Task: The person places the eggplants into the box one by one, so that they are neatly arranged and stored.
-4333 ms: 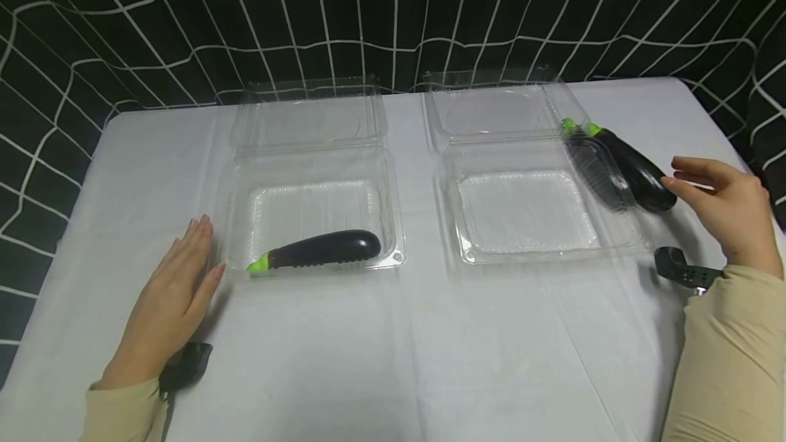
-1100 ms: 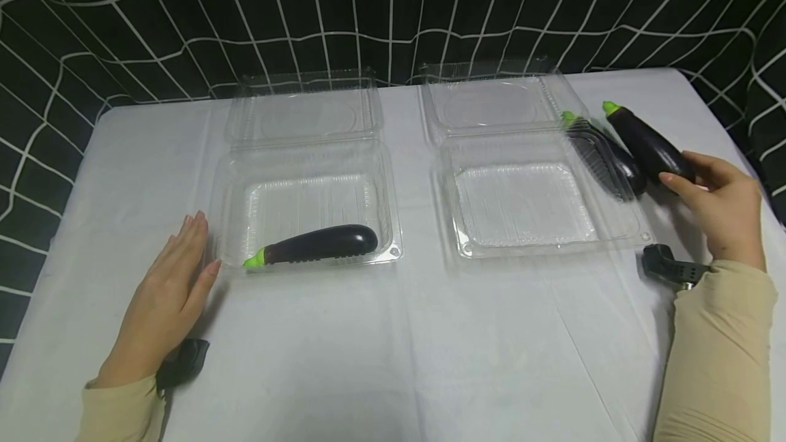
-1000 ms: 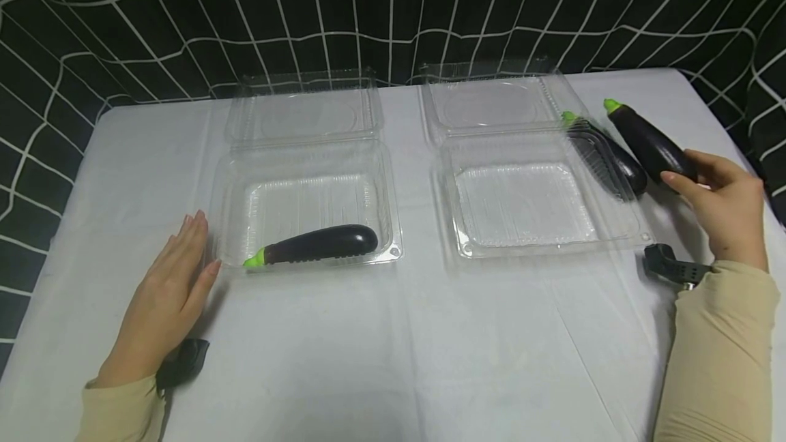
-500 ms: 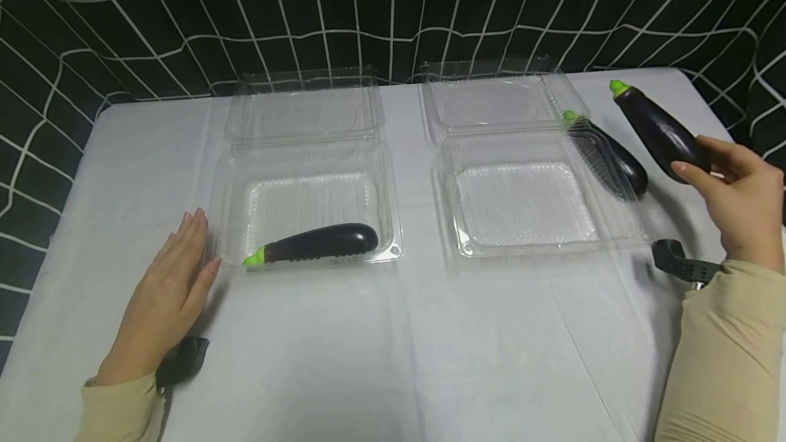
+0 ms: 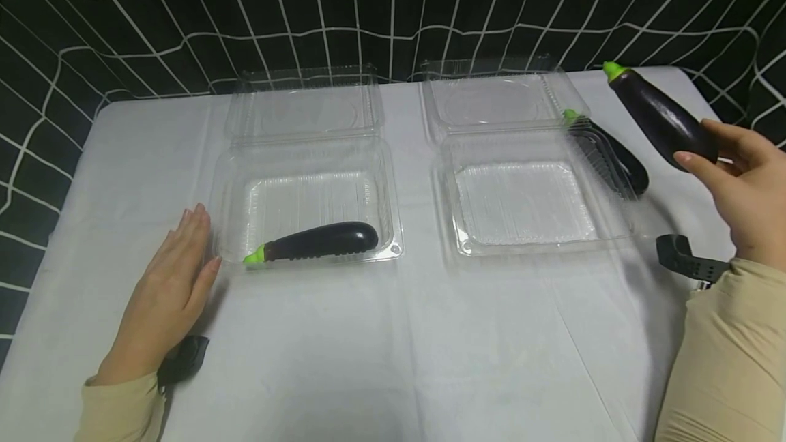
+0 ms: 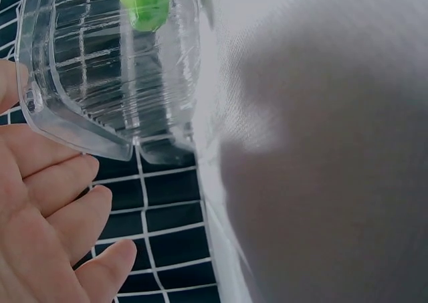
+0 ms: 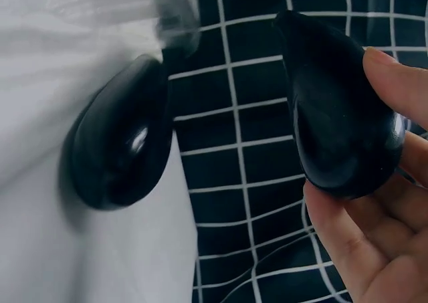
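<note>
My right hand [image 5: 752, 183] pinches the thick end of an eggplant [image 5: 663, 114] between thumb and fingers, its green stem pointing up and to the far left. In the right wrist view this eggplant [image 7: 341, 116] is clear of the table. A second eggplant [image 5: 623, 159] lies on the cloth, partly behind the right container's wall. My left hand [image 5: 168, 292] is beside the left container [image 5: 393, 249], fingers straight, with the thumb near its front left corner. Inside that container a third eggplant [image 5: 325, 240] lies along the front edge.
The right clear container [image 5: 522, 248] stands with its lid [image 5: 491, 104] folded back, as does the left one with its lid [image 5: 307, 114]. A white cloth [image 5: 344, 353] covers the table. Behind it hangs a dark cloth with a white grid [image 5: 393, 5].
My right hand has taken hold of one of the two eggplants at the right and lifted it up, away from the other. My left hand has stayed put.
</note>
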Tool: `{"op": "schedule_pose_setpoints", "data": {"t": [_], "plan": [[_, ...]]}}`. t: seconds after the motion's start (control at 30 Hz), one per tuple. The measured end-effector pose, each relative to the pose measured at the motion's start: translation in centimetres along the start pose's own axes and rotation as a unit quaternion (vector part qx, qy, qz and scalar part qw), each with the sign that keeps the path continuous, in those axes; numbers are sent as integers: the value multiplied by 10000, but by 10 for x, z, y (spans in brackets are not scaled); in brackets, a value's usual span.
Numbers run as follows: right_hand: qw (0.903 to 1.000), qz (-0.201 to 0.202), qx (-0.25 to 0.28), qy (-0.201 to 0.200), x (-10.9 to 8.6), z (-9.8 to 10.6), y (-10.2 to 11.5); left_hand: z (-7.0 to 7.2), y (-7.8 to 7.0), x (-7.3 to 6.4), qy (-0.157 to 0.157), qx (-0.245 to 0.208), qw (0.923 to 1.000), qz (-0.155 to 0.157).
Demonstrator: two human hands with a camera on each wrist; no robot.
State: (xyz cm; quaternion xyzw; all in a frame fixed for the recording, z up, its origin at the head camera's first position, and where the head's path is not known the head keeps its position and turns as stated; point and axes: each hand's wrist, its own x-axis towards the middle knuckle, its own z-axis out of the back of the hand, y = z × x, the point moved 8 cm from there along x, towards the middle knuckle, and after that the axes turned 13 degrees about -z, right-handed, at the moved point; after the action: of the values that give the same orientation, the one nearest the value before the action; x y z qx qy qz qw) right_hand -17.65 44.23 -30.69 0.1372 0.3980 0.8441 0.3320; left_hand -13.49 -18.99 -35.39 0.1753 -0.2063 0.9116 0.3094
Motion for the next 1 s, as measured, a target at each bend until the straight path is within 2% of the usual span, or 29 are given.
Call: {"op": "schedule_pose_setpoints", "data": {"t": [0.4,0.77,1.0], "plan": [[9979,544,359,-19,-14,2,25,0,-2,1,44,62,9999,-105],[9988,467,-133,101,-28,-5,36,0,-1,2,64,57,9999,-57],[9954,844,-314,317,-35,-13,46,1,-2,2,34,16,10000,-73]]}}
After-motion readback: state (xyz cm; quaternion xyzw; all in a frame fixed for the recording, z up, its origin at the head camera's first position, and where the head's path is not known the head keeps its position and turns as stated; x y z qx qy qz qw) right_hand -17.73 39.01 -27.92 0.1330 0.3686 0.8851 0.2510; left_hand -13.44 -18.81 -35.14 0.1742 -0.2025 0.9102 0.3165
